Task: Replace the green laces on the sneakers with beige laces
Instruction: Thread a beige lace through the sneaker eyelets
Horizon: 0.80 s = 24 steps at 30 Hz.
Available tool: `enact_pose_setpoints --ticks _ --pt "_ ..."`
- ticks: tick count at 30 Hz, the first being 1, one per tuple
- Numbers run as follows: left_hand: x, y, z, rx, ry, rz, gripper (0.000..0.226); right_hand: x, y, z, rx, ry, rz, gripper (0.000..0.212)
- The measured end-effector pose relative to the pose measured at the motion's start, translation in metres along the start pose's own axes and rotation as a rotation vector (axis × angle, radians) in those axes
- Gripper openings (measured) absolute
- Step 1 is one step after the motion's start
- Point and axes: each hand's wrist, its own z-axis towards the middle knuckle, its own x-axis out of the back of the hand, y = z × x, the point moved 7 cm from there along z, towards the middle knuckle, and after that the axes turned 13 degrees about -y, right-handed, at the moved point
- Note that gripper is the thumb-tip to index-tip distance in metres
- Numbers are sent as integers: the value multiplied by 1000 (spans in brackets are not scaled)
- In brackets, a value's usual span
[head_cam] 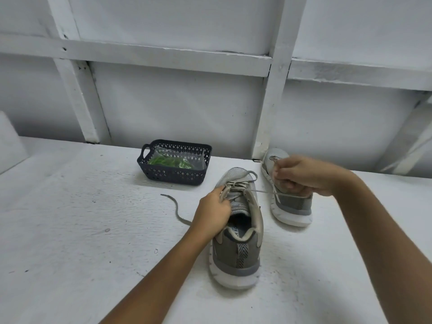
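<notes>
Tightly curled, the fingers (pixel 285 181) of the right hand (pixel 304 176) grip a flat beige lace (pixel 265 190), which runs taut and almost level from that fist back to the eyelets of the nearer shoe. The left hand (pixel 214 212) has its fingers (pixel 221 195) bent in a pinch on the same lace at the left row of eyelets, the palm resting against the shoe's collar.

That shoe is a grey mesh sneaker with a white sole (pixel 236 249). It stands upright on the tabletop with its heel toward the camera, and the beige lace crosses its lower eyelets while the upper ones are unthreaded. A loose lace end (pixel 175 208) curls across the tabletop to the left of the left hand.

A second grey sneaker with a white sole (pixel 292 206) stands just to the right and a little farther back, partly hidden behind the right hand.

Farther back and to the left sits a dark blue perforated plastic basket (pixel 174 177) with a side handle. Inside it lie the green laces (pixel 167 161), in a clear plastic bag (pixel 198 163).

Everything rests on a rough white-painted tabletop (pixel 81 230), which ends at a white panelled wall (pixel 177 106) with crossing battens.
</notes>
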Motion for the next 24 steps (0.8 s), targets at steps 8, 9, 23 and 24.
enact_pose_setpoints --ticks 8,9,23,24 --pt "0 0 0 17 -9 -4 44 -27 -34 29 -11 260 -786 29" --pt "0 1 0 14 -9 1 43 -35 -30 41 -23 221 -782 29" --pt "1 1 -2 12 -3 -11 38 -45 -20 18 331 81 -187 14" --pt "0 0 -1 14 -6 -15 40 -48 -21 10 351 22 -190 15"
